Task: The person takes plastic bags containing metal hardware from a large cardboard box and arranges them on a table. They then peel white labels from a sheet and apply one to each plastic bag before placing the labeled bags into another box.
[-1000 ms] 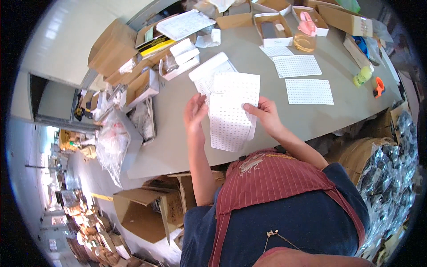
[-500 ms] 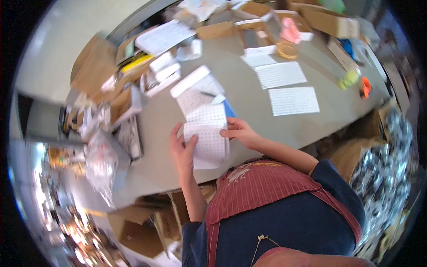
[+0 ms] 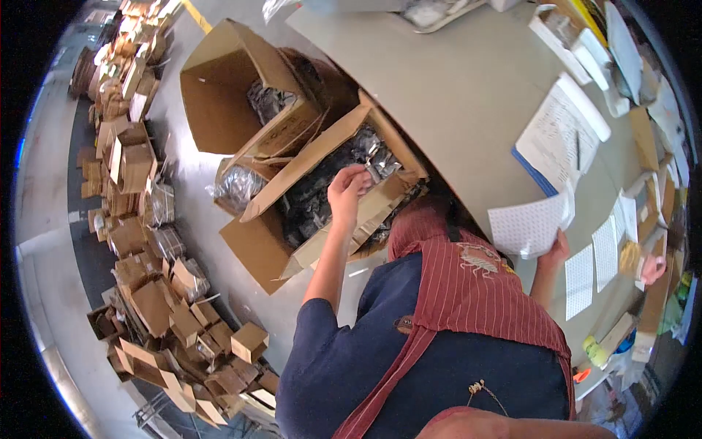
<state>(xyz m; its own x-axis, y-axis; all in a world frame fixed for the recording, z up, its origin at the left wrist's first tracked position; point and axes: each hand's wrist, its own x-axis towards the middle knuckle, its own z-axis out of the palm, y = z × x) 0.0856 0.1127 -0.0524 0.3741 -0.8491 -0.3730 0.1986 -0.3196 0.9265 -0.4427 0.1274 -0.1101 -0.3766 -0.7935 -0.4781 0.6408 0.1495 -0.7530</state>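
My left hand (image 3: 349, 186) hangs over an open cardboard box (image 3: 296, 179), its fingers a little apart and nothing visible between them. Inside that box lie dark and silvery plastic-wrapped pieces (image 3: 314, 194), with a shiny scrap (image 3: 380, 162) just beyond my fingertips. At the table's near edge my right hand (image 3: 556, 250) grips white printed sheets (image 3: 525, 225) covered in rows of small marks. Beyond them, a clipboard-like blue-edged pad (image 3: 548, 139) carries a handwritten page with a pen (image 3: 578, 150) on top.
Another open carton (image 3: 227, 88) stands beyond the box, with a clear plastic bag (image 3: 240, 186) nearby. Many cartons (image 3: 150, 293) are heaped on the floor at left. The grey table (image 3: 439, 80) holds more printed sheets (image 3: 579, 282) and small boxes at right.
My view has swung left toward the floor boxes. My left hand has let go of the printed sheets and moved over the open box; my right hand still holds them.
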